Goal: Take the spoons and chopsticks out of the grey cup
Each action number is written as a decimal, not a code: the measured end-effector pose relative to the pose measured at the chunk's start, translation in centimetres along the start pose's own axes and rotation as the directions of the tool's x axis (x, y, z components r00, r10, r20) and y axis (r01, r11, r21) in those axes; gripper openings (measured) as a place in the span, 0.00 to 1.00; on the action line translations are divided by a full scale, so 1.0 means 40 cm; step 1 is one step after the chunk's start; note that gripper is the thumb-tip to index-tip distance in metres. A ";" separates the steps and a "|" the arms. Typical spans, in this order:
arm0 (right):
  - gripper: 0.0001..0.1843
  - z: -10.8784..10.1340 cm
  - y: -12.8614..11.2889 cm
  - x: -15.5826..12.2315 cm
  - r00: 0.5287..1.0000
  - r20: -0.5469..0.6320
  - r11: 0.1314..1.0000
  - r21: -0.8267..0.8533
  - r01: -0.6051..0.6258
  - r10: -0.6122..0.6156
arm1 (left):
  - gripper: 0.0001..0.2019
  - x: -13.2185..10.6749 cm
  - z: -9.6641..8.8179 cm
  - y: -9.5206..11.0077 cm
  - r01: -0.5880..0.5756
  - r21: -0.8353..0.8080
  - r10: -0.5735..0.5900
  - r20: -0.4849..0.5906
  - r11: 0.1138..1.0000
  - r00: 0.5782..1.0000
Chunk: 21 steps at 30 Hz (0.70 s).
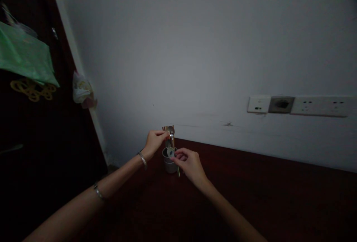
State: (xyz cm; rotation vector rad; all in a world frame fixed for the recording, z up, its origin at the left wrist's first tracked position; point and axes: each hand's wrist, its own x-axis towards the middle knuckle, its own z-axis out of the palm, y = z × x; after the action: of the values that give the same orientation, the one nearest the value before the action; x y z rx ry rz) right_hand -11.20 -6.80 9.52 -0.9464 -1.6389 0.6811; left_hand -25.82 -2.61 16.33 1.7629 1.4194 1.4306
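Observation:
A grey cylindrical cup (170, 166) stands on the dark table near the wall, with chopsticks (164, 128) and metal spoons upright in it. My left hand (155, 142) is closed in a pinch at the top of this bundle, on what looks like a metal spoon (171, 130). In front of the cup's rim, my right hand (190, 163) pinches another spoon (170, 152). Its round bowl faces me, and a thin handle slants down below the fingers beside the cup. Dim light and overlapping fingers hide the exact grip points.
Under the cup lies a dark reddish-brown table (251, 186), its back edge along a pale wall (178, 56). Socket panels (306, 106) line the wall at right. A dark door (25, 130) with a green cloth (25, 54) stands at left, with a plastic bag (82, 89) hanging beside it.

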 end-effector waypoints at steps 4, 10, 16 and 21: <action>0.09 -0.026 0.005 0.008 0.997 -0.035 0.962 -0.270 0.052 -0.063 | 0.11 0.003 0.023 0.002 0.016 0.022 -0.016 -0.003 1.000 1.000; 0.07 -0.061 0.009 0.018 0.999 -0.018 0.901 -0.432 -0.044 0.040 | 0.11 0.007 0.044 0.004 0.019 0.025 -0.020 0.046 1.000 0.999; 0.10 -0.100 0.055 0.051 0.998 -0.053 0.896 -0.439 -0.063 0.044 | 0.15 0.032 0.039 -0.024 -0.064 0.037 0.055 0.206 0.997 0.977; 0.10 -0.137 0.158 0.087 0.988 -0.093 0.880 -0.449 -0.153 0.124 | 0.13 0.056 -0.008 -0.067 -0.112 0.182 0.051 0.309 0.977 0.950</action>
State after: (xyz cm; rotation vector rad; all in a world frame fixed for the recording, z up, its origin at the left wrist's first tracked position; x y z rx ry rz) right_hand -4.81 -0.72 7.57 -1.4203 -1.7211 0.3553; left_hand -27.41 0.28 15.19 2.0833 1.3730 1.0265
